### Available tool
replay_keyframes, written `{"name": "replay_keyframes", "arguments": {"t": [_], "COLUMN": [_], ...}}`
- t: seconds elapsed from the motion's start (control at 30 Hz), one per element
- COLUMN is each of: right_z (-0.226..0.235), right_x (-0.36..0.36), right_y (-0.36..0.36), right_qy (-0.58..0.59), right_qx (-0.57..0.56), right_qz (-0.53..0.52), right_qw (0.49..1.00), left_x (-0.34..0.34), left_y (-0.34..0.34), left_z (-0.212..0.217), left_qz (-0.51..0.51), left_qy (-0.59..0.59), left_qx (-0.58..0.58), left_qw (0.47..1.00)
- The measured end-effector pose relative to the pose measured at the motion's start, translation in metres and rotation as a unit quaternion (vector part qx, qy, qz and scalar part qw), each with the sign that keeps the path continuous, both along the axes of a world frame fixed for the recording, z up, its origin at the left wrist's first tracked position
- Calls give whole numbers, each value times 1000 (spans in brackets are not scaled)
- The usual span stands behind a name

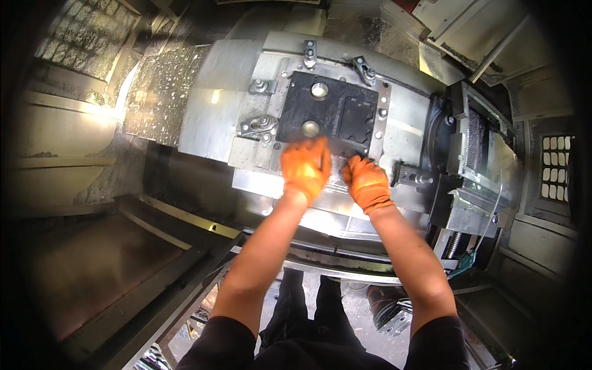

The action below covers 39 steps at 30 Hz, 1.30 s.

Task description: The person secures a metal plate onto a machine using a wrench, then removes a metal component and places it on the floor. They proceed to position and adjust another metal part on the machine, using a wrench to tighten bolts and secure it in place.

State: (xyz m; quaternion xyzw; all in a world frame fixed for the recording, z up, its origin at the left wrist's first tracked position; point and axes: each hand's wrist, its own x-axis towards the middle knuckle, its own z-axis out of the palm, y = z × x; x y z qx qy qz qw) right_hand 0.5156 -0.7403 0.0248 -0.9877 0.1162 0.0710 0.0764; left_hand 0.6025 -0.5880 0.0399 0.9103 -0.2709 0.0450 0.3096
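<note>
A dark, square metal block (327,114) with two bright round holes lies on a light metal fixture plate. At its near edge is my left hand (305,165) in an orange glove, its fingers bent down and smeared by motion. My right hand (368,184), also in an orange glove, is closed at the near right corner of the block. Something small and dark shows by its fingertips, too hidden to name. Near the right hand sits a step clamp (414,177) with a bolt.
More bolted clamps stand around the block: one at the far side (310,54), another at the far right (364,69), and one at the left (259,125). A dark round machine part (436,132) rises at the right. Below, a dark bucket (387,308) stands on the floor.
</note>
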Motion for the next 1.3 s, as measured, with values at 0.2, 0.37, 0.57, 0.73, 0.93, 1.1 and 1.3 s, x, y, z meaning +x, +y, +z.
{"name": "replay_keyframes", "arguments": {"t": [0.2,0.37,0.57,0.73,0.93,1.1,1.3], "right_z": [73,59,19,15,-29,-10,-4], "right_x": [50,164,247,257,267,261,255], "right_y": [-25,-130,-153,-148,-165,-153,-145], "right_qy": [82,-131,112,137,157,132,107], "right_qx": [139,154,120,174,176,182,182], "right_qz": [-21,-104,-47,-66,-136,-190,-204], "right_qw": [987,974,985,973,962,956,956], "left_x": [99,105,105,106,108,109,109], "left_y": [-30,-48,-51,-45,-50,-49,-48], "left_z": [-39,-52,-59,-61,-56,-54,-56], "left_qz": [130,118,127,147,141,143,141], "left_qy": [-141,-130,-115,-109,-117,-114,-107], "left_qx": [3,21,38,54,41,42,35], "left_qw": [981,984,985,982,982,982,984]}}
